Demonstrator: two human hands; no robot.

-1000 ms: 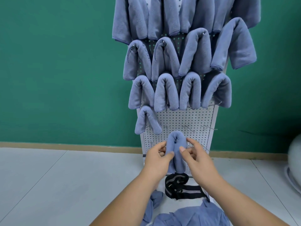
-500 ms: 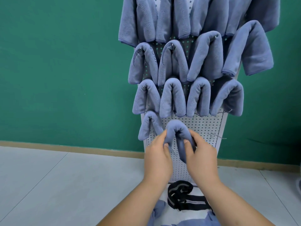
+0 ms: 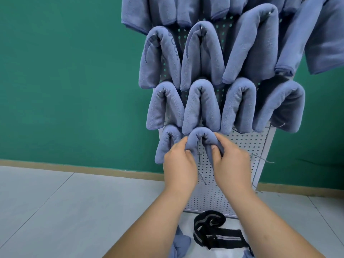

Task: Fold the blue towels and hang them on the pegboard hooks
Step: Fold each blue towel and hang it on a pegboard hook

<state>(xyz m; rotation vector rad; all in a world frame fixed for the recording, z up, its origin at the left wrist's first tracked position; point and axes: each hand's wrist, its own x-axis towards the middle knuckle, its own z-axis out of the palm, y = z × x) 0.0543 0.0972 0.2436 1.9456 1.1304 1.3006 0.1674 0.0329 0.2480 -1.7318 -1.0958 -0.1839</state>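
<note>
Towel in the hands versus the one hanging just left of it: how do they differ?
The held towel is pinched on both sides by the left hand and right hand; the left towel hangs ungripped. A hook tip shows in the left towel's fold; none shows in the held towel's. Both are blue and folded into arches.

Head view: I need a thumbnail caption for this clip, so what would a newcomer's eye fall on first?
Rows of hung blue towels drape in arches on the white pegboard, filling the upper middle against a green wall. Below them, the left grip and right grip pinch a folded towel beside the lowest hung towel. A black strap lies at the board's foot.
</note>
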